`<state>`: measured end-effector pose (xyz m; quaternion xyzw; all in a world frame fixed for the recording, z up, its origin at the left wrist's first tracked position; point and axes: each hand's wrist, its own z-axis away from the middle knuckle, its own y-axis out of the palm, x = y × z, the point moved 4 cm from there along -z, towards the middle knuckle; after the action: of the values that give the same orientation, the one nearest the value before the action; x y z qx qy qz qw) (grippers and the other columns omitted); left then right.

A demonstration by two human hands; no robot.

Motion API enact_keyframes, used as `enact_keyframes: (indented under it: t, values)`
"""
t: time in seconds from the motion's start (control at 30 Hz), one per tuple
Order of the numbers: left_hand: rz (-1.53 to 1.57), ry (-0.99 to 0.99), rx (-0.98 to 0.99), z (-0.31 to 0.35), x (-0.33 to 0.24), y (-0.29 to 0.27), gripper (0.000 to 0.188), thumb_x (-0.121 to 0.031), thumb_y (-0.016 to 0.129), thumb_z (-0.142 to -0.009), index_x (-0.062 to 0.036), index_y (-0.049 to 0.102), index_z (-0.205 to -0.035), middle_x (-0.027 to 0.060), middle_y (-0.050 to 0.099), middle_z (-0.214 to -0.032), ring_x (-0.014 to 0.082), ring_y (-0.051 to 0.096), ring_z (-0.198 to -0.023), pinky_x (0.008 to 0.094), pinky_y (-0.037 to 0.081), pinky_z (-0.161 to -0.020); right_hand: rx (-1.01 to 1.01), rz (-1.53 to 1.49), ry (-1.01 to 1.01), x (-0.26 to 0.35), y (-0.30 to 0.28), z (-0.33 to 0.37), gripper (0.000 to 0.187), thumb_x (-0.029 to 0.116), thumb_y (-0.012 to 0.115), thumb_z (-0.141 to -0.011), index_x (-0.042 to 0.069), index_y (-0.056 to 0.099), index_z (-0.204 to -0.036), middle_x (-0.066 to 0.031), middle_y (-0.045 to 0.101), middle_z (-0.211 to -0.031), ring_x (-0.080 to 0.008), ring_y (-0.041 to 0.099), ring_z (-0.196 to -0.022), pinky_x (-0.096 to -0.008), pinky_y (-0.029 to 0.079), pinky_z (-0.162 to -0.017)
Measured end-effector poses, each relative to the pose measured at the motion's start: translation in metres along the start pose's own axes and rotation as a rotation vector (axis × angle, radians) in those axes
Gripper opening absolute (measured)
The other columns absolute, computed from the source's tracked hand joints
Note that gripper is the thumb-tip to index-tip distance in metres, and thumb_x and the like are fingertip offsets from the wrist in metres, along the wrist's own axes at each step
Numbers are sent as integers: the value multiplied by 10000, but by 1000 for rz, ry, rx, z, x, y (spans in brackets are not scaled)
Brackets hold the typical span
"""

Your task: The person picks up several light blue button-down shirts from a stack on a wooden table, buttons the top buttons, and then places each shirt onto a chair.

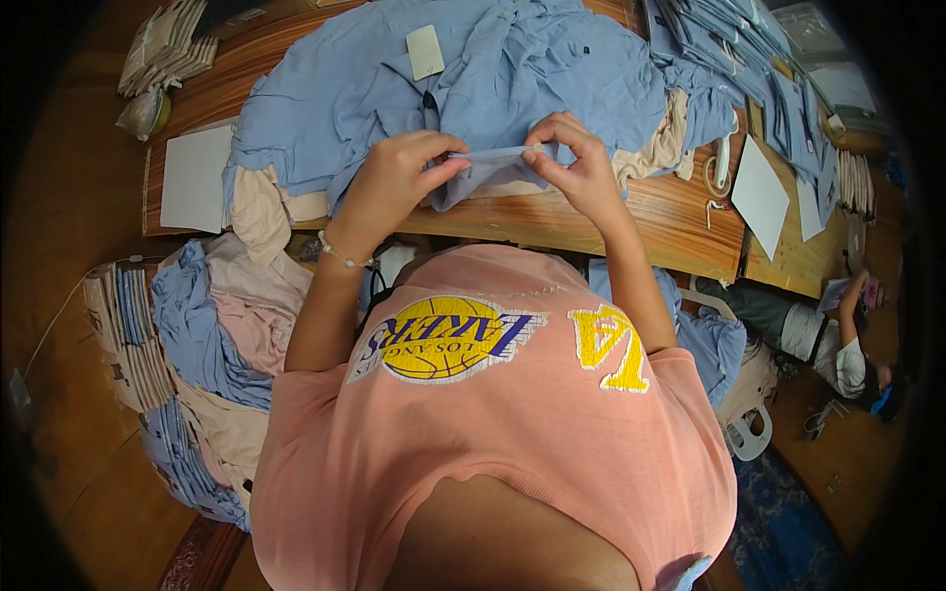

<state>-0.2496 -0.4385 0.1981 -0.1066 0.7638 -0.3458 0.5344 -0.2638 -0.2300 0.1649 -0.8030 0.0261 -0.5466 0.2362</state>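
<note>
Between my hands, a band-like edge of a light blue garment [490,169] is stretched taut just above the near side of the table. My left hand [406,175] pinches one end between thumb and fingers; a beaded bracelet circles that wrist. At the other end, my right hand [574,161] grips the edge the same way, its fingers curled. Beyond them a wide heap of light blue shirts [562,79] lies loosely spread, with a small white card [425,52] on top. Beige cloth [655,143] pokes out from under the heap.
The wooden table [680,231] carries white sheets [196,179] at left and a white board [760,202] at right. Folded blue shirts [778,84] are stacked far right. Loose clothes [236,315] and folded stacks [128,335] sit at my left. Another person [838,350] is at right.
</note>
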Motion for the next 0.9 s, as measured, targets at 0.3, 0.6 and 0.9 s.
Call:
enact_keyframes:
  t: [0.3, 0.6, 0.9]
  values:
    - [67, -60, -13, -3, 0, 1, 178, -117, 700, -754, 8, 650, -871, 118, 638, -765, 210, 610, -675, 297, 470, -607, -12, 8, -24, 0, 0, 0, 91, 98, 666, -754, 34, 615, -792, -25, 575, -762, -176, 493, -771, -281, 382, -678]
    - [85, -113, -29, -3, 0, 0, 197, -102, 754, -711, 7, 674, -853, 89, 663, -759, 142, 612, -683, 252, 466, -617, 6, 22, -13, 0, 1, 1, 83, 98, 665, -751, 41, 618, -791, -24, 570, -759, -178, 488, -767, -282, 379, -677]
    - [60, -140, -32, 0, 0, -3, 166, -80, 748, -695, 3, 666, -813, 75, 655, -769, 167, 609, -704, 258, 461, -653, 11, 47, -13, 3, 4, 0, 89, 105, 669, -747, 45, 616, -787, -29, 580, -778, -195, 499, -777, -293, 381, -722]
